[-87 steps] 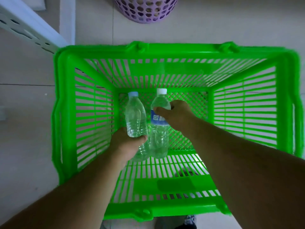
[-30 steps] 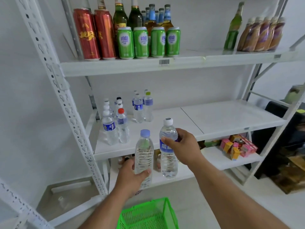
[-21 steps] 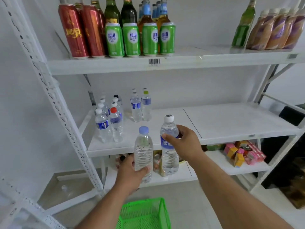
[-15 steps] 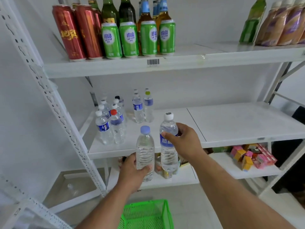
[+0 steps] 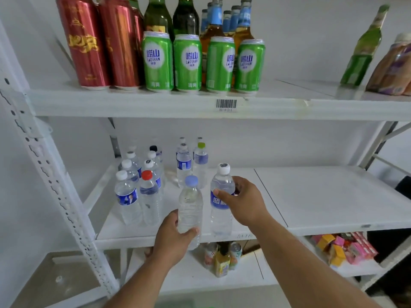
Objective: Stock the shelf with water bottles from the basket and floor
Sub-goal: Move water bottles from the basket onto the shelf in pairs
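Observation:
My left hand (image 5: 172, 241) grips a clear bottle with a pale blue cap (image 5: 190, 210) upright, at the front edge of the white middle shelf (image 5: 322, 201). My right hand (image 5: 242, 201) holds a white-capped bottle with a blue label (image 5: 221, 196) upright beside it, its base low over the shelf's front; whether it touches the board I cannot tell. Several water bottles (image 5: 142, 185) stand in rows at the shelf's left, and several more (image 5: 191, 163) behind the held ones. The basket is hidden below the view.
The upper shelf (image 5: 155, 103) carries red cans (image 5: 100, 43), green cans (image 5: 204, 63) and glass bottles behind them. Small drinks (image 5: 222, 258) and colourful packets (image 5: 342, 250) sit on the lower shelf. A perforated white upright (image 5: 51, 190) stands at the left.
I lifted both bottles out of the green basket and turned to the shelf. Both hands have since moved forward, bringing the bottles to the middle shelf's front; the view has closed in.

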Demonstrator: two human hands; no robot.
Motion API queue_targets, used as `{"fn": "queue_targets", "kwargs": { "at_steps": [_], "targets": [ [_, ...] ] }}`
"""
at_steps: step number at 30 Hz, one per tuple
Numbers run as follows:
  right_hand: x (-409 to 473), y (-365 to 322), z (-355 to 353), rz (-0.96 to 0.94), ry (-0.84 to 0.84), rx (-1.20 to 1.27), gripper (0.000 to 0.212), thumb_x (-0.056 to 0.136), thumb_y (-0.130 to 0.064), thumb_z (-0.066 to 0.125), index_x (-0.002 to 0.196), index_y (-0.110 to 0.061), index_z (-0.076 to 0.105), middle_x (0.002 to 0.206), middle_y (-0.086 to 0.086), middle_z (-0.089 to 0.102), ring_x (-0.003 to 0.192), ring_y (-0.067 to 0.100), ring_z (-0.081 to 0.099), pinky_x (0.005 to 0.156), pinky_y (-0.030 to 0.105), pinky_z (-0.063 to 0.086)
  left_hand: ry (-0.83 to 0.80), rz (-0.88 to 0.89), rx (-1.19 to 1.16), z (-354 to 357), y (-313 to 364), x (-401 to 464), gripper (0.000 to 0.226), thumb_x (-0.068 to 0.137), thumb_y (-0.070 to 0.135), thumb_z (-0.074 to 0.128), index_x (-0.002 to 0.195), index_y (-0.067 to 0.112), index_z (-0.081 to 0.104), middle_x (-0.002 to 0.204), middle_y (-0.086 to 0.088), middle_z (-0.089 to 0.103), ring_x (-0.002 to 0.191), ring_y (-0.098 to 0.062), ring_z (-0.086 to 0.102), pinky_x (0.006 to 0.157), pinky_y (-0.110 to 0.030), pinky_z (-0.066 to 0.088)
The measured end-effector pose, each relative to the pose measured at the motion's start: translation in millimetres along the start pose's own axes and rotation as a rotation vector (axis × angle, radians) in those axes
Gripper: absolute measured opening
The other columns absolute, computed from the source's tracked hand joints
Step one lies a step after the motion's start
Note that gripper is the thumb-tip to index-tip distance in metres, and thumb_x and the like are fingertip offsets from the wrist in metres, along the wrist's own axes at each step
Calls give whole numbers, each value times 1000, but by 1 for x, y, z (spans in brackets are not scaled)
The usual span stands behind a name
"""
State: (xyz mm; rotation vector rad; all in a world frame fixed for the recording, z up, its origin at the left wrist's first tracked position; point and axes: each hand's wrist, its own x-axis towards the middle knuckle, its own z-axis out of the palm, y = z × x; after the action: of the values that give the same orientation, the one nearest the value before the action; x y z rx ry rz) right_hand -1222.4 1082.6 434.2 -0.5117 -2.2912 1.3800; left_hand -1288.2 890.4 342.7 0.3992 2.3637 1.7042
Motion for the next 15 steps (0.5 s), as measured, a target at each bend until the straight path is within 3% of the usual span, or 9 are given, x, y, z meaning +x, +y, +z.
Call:
{"fn": "queue_targets", "kwargs": {
  "at_steps": [3,7,15],
  "targets": [
    [22,4,9,27,13,-24,43,80,-44,79,118,-29,65,105,-12,71,92,7,67,80,27,54,-7,-12,11,0,-2,23,40,72,33,84,98,46,57,98,23,66,91,4,61,63,-7,43],
    [49,13,20,63,24,-20,45,80,-41,80,119,-26,64,107,-9,71,95,12,67,85,36,56,5,-41,9,-1,-9,49,46,70,34,83,108,39,59,99,19,68,92,-1,64,65,-12,45],
    [100,38,44,58,-10,30,36,79,-38,80,111,-32,63,101,-14,70,91,7,65,79,29,54,53,-74,28,9,-20,96,43,69,36,81,106,42,60,97,20,70,90,5,62,67,-13,45]
  ]
}}
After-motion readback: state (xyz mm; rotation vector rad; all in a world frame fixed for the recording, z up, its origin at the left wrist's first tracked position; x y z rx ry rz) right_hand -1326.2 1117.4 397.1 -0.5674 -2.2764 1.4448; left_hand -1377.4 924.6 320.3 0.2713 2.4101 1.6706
